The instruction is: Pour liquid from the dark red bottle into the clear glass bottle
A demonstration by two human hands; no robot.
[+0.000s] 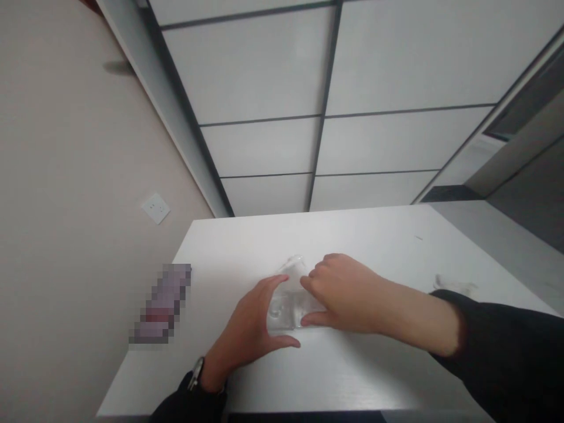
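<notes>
A clear, see-through plastic box (282,311) lies on the white table between my hands, with crumpled clear film (296,261) rising at its far side. My left hand (259,314) is curved around the box's left side, its fingers and thumb wide apart. The left fingertips lie at the far part of the box; the thumb stretches out in front of its near edge. From the right, my right hand (337,294) reaches over the box, with curled fingers and a thumb against it. The palm and fingers there hide the box's right part.
The white table (361,376) meets a wall on the left, where a socket (155,208) is fixed. At the table's left edge lies a pixelated object (161,305). A clear crumpled piece (456,286) sits near my right sleeve. White cabinet panels (264,76) stand behind.
</notes>
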